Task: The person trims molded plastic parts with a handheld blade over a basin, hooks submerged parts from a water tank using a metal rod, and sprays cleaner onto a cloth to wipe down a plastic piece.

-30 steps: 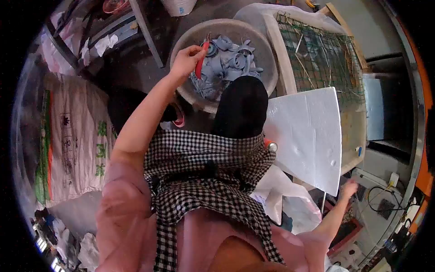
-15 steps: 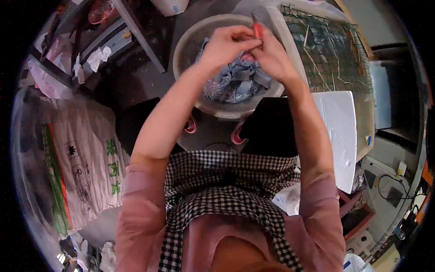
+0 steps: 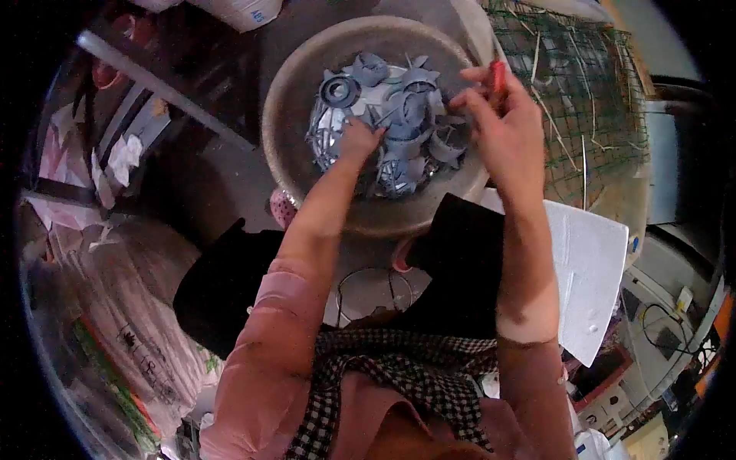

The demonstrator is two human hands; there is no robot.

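Observation:
Several grey ring-shaped plastic parts (image 3: 410, 111) with fins or blades lie heaped in a large round basin (image 3: 285, 138). My left hand (image 3: 360, 139) reaches down among them at the left of the heap, thumb apart from the other fingers; the fingertips are partly hidden against the parts. Above the basin's right rim, my right hand (image 3: 510, 126) is closed on a red-handled tool (image 3: 497, 77), held upright. The tool's working end cannot be made out. Near my left hand sits a darker grey ring (image 3: 340, 90).
Right of the basin, green wire mesh (image 3: 567, 100) with loose strips covers a pale container. A white foam board (image 3: 586, 276) lies by my right forearm. A metal frame (image 3: 169, 88) stands at the left, above a large woven sack (image 3: 138, 299).
My hands were together over the basin; now they are apart. The left went down into the heap, the right moved right with the red-handled tool. The view shifted, showing more of the basin.

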